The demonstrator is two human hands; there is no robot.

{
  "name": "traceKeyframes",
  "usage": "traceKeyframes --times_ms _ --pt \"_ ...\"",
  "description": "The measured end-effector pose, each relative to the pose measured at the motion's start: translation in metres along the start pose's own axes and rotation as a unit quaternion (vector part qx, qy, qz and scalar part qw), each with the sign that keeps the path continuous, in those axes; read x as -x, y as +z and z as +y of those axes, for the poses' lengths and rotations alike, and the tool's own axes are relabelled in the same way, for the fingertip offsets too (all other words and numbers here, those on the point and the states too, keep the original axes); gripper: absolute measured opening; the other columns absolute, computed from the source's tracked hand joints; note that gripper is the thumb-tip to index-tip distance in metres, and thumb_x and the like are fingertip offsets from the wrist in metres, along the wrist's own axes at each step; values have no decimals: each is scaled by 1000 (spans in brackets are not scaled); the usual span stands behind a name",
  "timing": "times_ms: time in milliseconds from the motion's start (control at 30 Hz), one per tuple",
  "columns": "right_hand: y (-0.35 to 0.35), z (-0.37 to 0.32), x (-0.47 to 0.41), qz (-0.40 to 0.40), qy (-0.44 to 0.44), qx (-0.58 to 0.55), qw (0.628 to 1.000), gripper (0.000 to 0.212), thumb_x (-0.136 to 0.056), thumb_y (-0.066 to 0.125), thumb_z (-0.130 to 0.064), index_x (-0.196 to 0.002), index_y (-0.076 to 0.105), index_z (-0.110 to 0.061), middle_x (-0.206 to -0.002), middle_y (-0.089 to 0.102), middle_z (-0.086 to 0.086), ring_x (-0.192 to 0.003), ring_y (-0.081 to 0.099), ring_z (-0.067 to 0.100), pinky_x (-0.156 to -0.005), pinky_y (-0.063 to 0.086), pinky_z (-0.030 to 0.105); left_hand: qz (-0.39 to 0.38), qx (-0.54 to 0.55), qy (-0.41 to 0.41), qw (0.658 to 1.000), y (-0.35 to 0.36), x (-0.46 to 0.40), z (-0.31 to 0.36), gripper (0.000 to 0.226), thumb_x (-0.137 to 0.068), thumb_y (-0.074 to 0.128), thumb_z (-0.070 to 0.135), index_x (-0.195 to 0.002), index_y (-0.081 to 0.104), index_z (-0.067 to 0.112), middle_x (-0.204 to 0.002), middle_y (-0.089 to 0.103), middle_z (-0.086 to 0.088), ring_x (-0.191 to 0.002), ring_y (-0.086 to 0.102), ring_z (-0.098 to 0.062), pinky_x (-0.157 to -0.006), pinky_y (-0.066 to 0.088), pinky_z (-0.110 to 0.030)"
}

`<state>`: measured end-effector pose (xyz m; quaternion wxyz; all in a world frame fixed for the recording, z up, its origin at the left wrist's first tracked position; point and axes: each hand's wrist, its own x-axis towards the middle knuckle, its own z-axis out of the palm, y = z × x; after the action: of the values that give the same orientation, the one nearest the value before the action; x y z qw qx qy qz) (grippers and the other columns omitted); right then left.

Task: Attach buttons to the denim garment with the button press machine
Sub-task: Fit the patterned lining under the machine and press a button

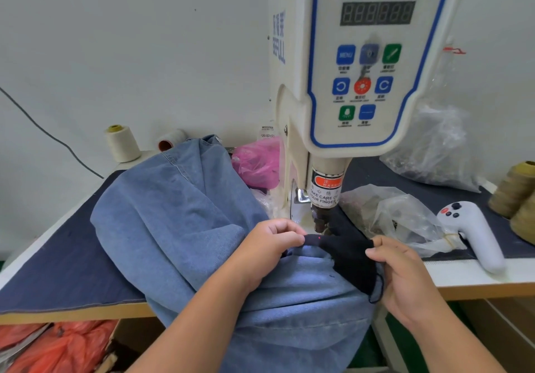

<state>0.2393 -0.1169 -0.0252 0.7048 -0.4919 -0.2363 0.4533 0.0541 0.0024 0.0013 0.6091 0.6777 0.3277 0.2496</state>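
Denim garment, pale blue, heaped across the front of the worktable and spilling over its near edge, directly below and left of the button press machine. Dark, near-black section of the garment drawn up under the machine's press head, stretched flat between both hands. Small red guide dot glowing on that dark fabric just below the press head, probably marking where the button is to land.

Left hand, just left of the press head, fingers curled and pinching the dark fabric's edge. Right hand, below and right of the press head, thumb and fingers pinching the other edge. Both grips kept out to the sides of the press head, apparently to hold the cloth taut and level while leaving fingers clear of the punch; warning label on the head reading "take care of your finger". No button visible in the hands or on the cloth.

Further from the machine: pink plastic bag behind it to the left, two cream thread cones further left by the wall, crumpled clear plastic bags to the right, a white handheld controller beyond those, olive thread cones at the far right. Orange plastic bags under the table, lower left of the machine.
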Motion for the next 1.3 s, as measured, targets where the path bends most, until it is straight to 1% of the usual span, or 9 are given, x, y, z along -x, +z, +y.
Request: traceKeyframes --times_ms 100,200,367,433,533,633,700,1100,1300 --pt "-1 1 1 3 -5 -5 1000 35 -79 49 7 -54 48 -18 -62 43 7 -57 46 18 -53 35 28 -6 3 7 1000 0 1 -1 11 -72 63 27 -75 73 23 -67 61 5 -63 53 -4 -66 44 -16" --pt "2 0 3 -6 -10 -27 1000 17 -64 57 -3 -56 47 -15 -63 44 8 -58 48 18 -51 40 25 -8 18 10 1000 0 2 -1 14 -72 64 25 -79 74 18 -70 62 3 -64 54 -4 -65 45 -14" --pt "-3 0 0 -37 4 44 998 16 -84 46 8 -75 57 2 -75 53 18 -65 55 24 -56 42 31 -3 15 17 1000 -1 4 -3 10 -73 65 25 -77 74 23 -70 66 9 -63 56 0 -64 44 -11" --pt "-2 -3 0 -69 25 67 995 13 -83 48 8 -84 61 7 -81 57 23 -70 59 28 -60 45 34 1 12 17 1000 -1 4 -4 11 -73 65 26 -78 74 22 -71 65 8 -64 55 -1 -66 44 -12" --pt "-1 -5 2 -99 36 76 992 19 -70 67 -14 -83 73 -2 -85 68 20 -75 68 28 -61 54 35 4 8 15 1000 -1 4 -4 11 -73 66 27 -78 74 23 -71 65 8 -64 55 0 -67 44 -13" --pt "1 -5 2 -120 30 145 982 32 -77 69 -35 -87 77 -5 -93 74 19 -85 71 30 -71 56 37 1 8 16 1000 -1 4 -4 9 -74 66 26 -77 74 25 -72 65 7 -65 55 0 -69 45 -15" --pt "1 -6 3 -119 17 178 977 37 -73 72 -41 -85 76 -6 -89 74 19 -82 70 27 -68 55 33 0 8 15 1000 -2 4 -3 9 -75 66 25 -78 75 25 -73 66 7 -66 56 -1 -69 45 -14" --pt "-4 -3 3 -126 16 125 984 29 -68 78 -27 -85 75 -3 -93 73 23 -83 71 28 -68 59 32 1 30 4 1000 -2 4 -2 11 -72 68 26 -78 77 24 -75 67 0 -69 59 -6 -72 48 -22" --pt "-2 -3 2 -102 41 106 988 30 -70 71 -25 -86 73 1 -95 72 24 -83 71 31 -69 55 38 -3 50 3 999 -3 3 -2 12 -73 67 22 -76 78 25 -69 65 4 -66 60 -4 -68 48 -17"
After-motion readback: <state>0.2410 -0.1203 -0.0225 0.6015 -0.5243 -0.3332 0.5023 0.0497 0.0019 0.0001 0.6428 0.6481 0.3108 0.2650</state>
